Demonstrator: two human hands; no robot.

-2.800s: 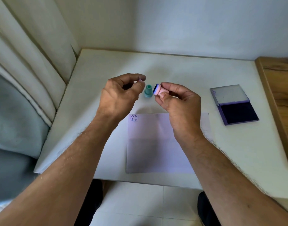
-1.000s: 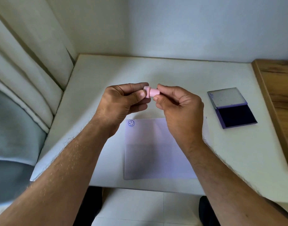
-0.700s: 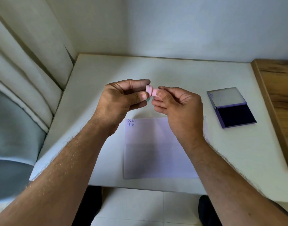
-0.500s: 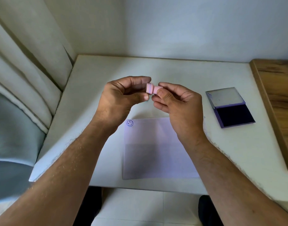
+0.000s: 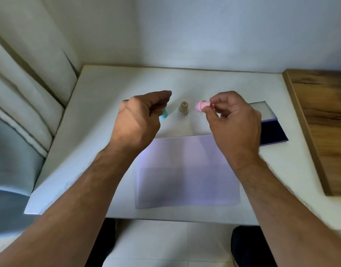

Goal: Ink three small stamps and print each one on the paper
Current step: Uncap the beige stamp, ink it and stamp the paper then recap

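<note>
Since a moment ago the hands have drawn apart; the left hand point(image 5: 138, 120) hangs curled and empty near a teal stamp point(image 5: 164, 114) on the bench point(image 5: 92, 135). The right hand point(image 5: 231, 120) pinches a pink stamp point(image 5: 201, 106) at its fingertips point(image 5: 207, 109), the stamp jutting left of them. A beige stamp point(image 5: 183, 108) stands between the hands. Risk: the light pinch could slip, dropping the stamp onto the paper point(image 5: 187, 170) before it reaches the ink pad point(image 5: 271, 132) and smudging it

No legible text or signs anywhere.
</note>
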